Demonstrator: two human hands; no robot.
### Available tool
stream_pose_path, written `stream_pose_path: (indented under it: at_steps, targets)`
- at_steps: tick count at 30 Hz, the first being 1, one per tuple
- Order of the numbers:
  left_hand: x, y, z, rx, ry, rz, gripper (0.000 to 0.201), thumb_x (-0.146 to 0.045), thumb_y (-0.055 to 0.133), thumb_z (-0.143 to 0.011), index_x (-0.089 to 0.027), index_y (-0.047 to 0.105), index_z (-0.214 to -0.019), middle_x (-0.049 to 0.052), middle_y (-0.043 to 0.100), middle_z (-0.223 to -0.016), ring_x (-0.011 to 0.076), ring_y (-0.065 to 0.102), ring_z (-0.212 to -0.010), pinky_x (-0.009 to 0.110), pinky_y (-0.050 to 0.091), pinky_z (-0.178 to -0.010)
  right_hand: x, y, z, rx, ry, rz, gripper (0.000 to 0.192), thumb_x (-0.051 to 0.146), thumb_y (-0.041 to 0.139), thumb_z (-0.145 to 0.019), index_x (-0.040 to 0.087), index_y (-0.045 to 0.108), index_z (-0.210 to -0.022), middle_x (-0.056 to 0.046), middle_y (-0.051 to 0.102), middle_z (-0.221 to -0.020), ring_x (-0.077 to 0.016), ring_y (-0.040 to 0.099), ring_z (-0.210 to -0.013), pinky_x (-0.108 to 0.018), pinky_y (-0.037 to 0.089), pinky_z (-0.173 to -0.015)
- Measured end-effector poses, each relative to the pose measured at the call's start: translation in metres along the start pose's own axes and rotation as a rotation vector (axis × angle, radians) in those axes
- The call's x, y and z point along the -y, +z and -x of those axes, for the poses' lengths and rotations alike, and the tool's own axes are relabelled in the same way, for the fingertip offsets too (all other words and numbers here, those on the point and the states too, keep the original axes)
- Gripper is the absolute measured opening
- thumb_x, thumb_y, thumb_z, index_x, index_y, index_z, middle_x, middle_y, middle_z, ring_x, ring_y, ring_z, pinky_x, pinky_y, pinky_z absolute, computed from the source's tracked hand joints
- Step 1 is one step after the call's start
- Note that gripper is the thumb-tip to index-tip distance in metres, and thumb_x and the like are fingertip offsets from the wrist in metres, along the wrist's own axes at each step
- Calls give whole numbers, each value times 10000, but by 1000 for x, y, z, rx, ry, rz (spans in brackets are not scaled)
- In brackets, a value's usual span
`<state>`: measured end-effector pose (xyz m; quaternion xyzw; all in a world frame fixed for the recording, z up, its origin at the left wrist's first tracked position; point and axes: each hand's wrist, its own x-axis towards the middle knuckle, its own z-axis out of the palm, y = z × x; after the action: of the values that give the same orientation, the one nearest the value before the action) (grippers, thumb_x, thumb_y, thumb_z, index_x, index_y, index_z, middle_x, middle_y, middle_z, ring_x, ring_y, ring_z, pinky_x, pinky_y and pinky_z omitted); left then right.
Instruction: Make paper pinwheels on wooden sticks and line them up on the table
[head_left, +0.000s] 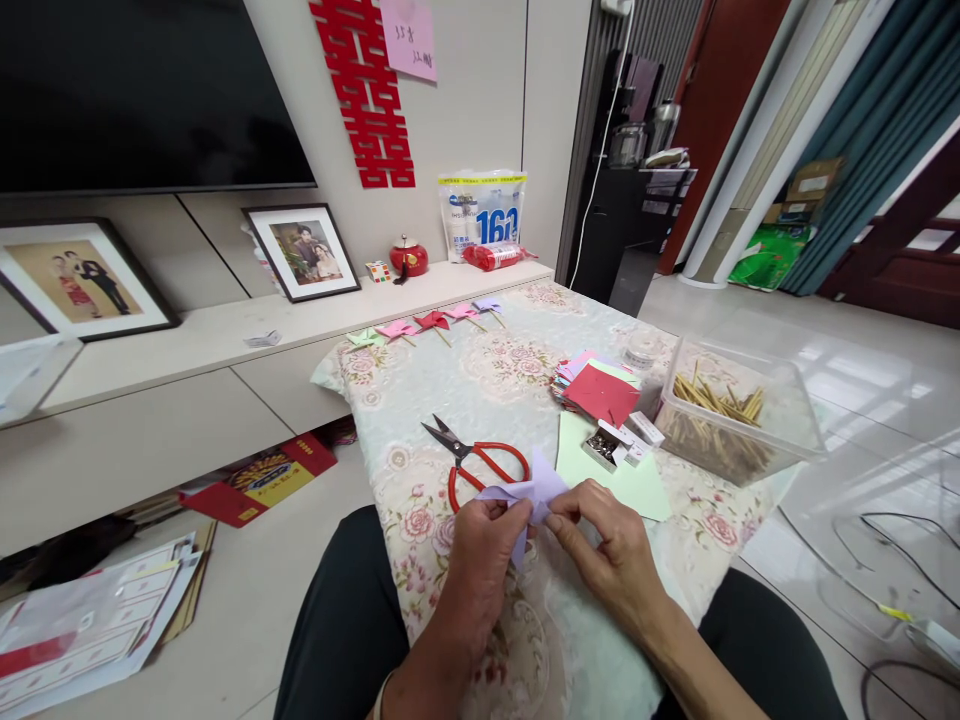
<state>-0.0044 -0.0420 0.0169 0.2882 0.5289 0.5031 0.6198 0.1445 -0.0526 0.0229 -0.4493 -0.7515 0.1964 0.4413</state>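
A lavender paper pinwheel [541,488], partly folded into blades, is between my two hands above the flowered tablecloth. My left hand [487,560] pinches its near left side, thumb on top. My right hand [606,530] has thumb and forefinger closed on its right edge; the exact fold there is hidden by the fingers. Just beyond my left hand lie scissors [480,460] with red handles, blades pointing away to the left. Right of the paper, a small open box of metal pins [602,447] rests on a pale green sheet [641,490].
A stack of coloured paper squares [602,390] lies behind the pin box, near a tape roll [640,352]. A clear plastic bin [787,425] holds thin wooden sticks [720,398]. Several finished pinwheels [433,321] lie along the far edge. A low cabinet [202,375] stands beyond.
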Motion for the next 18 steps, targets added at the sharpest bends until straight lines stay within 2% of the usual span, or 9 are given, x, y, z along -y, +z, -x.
stream_pose_path:
  at_steps: [4,8,18]
  targets:
    - [0,1,0,6,12,-44,130,-260,730,-616,-140,682,-625,4,622,-565,119,510,-496,239,397,-510,3,-3,-3,41,126,-143,195,243,579,-948,204,650,-770,-17,618,-733,-180,581,-726,-303,422,-679]
    - [-3,2,2,32,35,-34,138,-264,733,-614,-160,648,-580,-10,587,-546,138,538,-537,251,428,-551,4,-2,-3,74,248,-208,171,245,598,-904,199,663,-753,-8,616,-709,-166,571,-687,-277,426,-650]
    - [-4,4,2,6,-17,-66,138,-268,738,-584,-136,696,-592,-7,610,-521,101,476,-460,229,356,-487,3,7,-5,64,357,-107,166,246,574,-822,207,567,-661,-1,559,-637,-170,523,-623,-272,401,-580]
